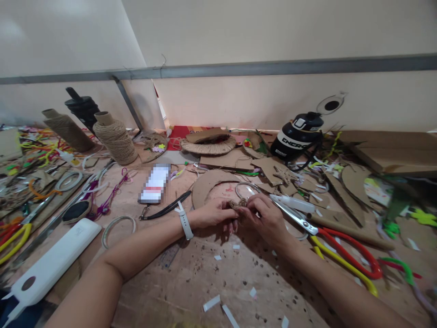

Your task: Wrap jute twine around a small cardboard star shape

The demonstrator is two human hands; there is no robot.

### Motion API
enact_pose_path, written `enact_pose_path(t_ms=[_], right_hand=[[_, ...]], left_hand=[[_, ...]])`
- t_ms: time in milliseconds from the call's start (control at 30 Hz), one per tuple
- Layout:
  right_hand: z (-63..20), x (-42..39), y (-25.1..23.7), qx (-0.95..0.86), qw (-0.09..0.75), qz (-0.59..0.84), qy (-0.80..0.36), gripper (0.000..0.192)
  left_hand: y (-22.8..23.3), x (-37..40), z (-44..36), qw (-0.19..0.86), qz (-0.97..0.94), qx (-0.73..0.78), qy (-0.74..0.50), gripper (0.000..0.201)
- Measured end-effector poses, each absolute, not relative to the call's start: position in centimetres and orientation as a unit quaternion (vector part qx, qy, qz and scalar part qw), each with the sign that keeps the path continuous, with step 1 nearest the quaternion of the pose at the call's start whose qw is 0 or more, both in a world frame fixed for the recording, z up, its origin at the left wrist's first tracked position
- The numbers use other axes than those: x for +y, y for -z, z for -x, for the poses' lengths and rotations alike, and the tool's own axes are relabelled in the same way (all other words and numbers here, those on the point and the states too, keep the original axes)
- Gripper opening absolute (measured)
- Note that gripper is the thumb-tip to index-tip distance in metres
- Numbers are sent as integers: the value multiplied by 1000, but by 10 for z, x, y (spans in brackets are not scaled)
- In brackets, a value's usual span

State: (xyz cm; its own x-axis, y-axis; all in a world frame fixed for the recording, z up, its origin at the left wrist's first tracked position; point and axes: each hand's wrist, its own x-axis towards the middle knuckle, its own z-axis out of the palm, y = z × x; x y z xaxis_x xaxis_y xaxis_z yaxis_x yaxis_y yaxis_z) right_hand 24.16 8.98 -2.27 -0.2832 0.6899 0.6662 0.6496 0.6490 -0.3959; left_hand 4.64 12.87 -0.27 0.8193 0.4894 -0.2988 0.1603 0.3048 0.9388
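Above the middle of the table my two hands meet around a small bundle of brown twine [238, 204]. My left hand [218, 214], with a pale watch strap [185, 224] at its wrist, pinches the bundle from the left. From the right, the bent fingers of my right hand [262, 210] press on the same twine. Fingers cover much of the bundle, so its full shape is hidden. Just behind my hands lie a curved cardboard piece [205, 186] and a thin ring [246, 186].
Large scissors [309, 226] with red and yellow handles lie right of my right hand, by a white glue bottle [295, 203]. A phone [154, 183], twine spools [114, 139] and a white tool [56, 259] are on the left. A black jug [296, 136] stands at the back.
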Motion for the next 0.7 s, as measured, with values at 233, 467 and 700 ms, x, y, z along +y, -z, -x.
enact_pose_path(t_ms=[233,467,700], right_hand=[[-243,88,21,-816,417,399,26,18],[-244,88,22,-808,446,385,26,11],[-247,87,20,-826,447,337,65,5]], left_hand=[[4,127,-48,769,-559,280,-132,33],[2,127,-49,797,-532,270,-95,35],[2,129,-47,816,-514,253,-82,37]])
